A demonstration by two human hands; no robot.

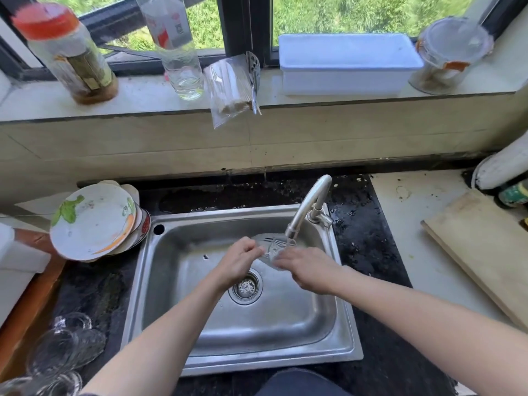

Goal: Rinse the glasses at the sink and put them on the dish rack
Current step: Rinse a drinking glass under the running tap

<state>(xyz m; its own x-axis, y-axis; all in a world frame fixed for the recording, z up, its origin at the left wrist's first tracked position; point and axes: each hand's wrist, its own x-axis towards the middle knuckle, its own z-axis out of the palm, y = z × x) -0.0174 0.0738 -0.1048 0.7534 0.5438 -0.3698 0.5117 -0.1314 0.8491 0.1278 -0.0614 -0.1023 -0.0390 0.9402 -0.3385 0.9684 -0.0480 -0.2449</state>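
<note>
Dark clothing (300,381): at the bottom edge, between the two bare forearms, closest to the viewer.
Waiting glasses (65,347): several clear ones stand together on the dark surface (380,281), left of the sink.
Sink (328,324): a steel basin with the drain (246,287) in its middle.
Glass (271,247): it is tilted above the basin, just under the mouth of the tap (311,207), between the two hands.
Left hand (240,261): its fingers are curled and they grasp the left side of the glass.
Right hand (308,271): it touches the right side of the glass. The fingers are blurred, so I cannot tell if they close around it.
Plates (91,221): a leaning pile at the back left corner of the sink.
Wooden board (485,252): it lies on the pale surface at the right.
</note>
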